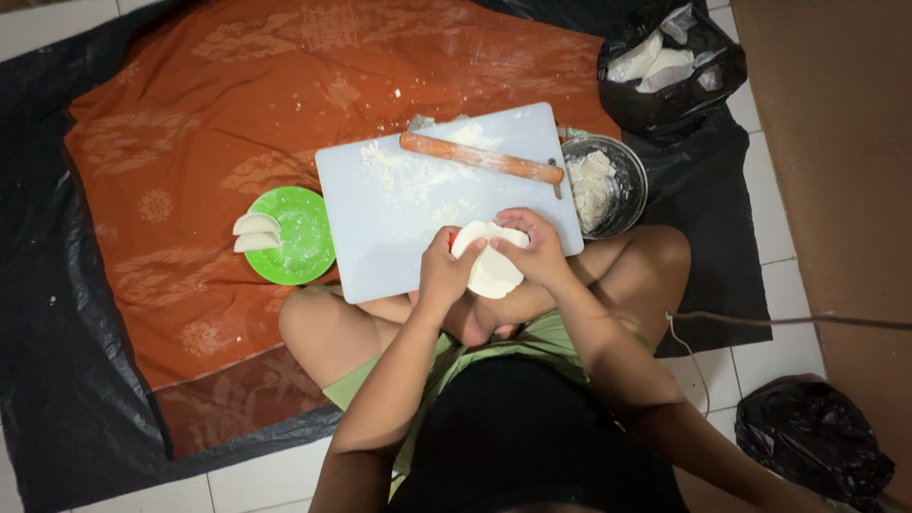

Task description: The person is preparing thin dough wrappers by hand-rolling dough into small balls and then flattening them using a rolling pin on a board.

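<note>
At frame centre we see the left hand [443,273] and right hand [538,252], fingers closed on one dough round [493,271]. We count one rolling pin [480,158], two folded dumplings [256,233] on one green plate [302,237].

White tiled floor [57,24], black plastic sheet [57,380] spread over it, patterned orange cloth [190,114] atop the sheet, brown panel [836,171] right of it, dim light

Red item [453,237] mostly hidden behind dough round [494,266]; kind unclear.
</note>
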